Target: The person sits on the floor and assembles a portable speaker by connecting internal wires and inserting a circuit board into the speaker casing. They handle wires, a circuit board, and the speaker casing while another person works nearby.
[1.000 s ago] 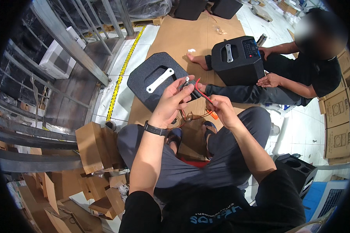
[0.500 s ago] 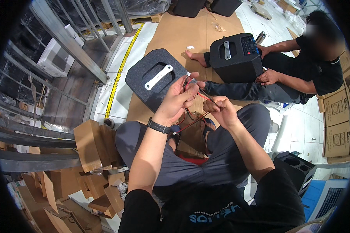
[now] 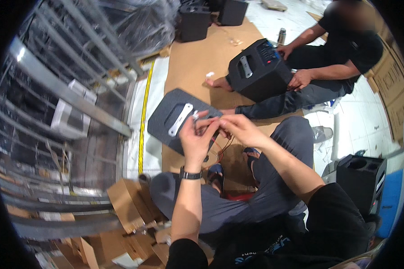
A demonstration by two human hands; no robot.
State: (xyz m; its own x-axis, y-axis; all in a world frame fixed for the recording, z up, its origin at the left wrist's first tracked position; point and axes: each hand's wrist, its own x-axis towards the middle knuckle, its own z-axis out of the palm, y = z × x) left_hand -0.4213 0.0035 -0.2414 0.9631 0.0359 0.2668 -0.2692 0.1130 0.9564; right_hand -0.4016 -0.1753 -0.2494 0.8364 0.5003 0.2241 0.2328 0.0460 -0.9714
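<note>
My left hand (image 3: 197, 138), with a black watch (image 3: 191, 174) on its wrist, pinches a bundle of thin red and black wires (image 3: 219, 151) in front of me. My right hand (image 3: 241, 128) meets it from the right, fingertips closed on the same wires. The wire ends are hidden between the fingers; the loose lengths hang below toward my feet. Just beyond my hands stands a dark grey speaker cabinet (image 3: 160, 120) with a silver handle (image 3: 180, 119) over a recess in its top. My left hand covers part of its near edge.
Opposite, a co-worker (image 3: 341, 62) sits holding another black speaker (image 3: 256, 80). Cardboard (image 3: 179, 58) covers the floor. Metal rails (image 3: 76, 107) run along the left, cut boxes (image 3: 125, 204) lie at lower left, and a black cabinet (image 3: 357, 179) stands at my right.
My hands have come together, the right moving left to the left hand's fingertips. The view has shifted, and the co-worker's speaker is tilted more.
</note>
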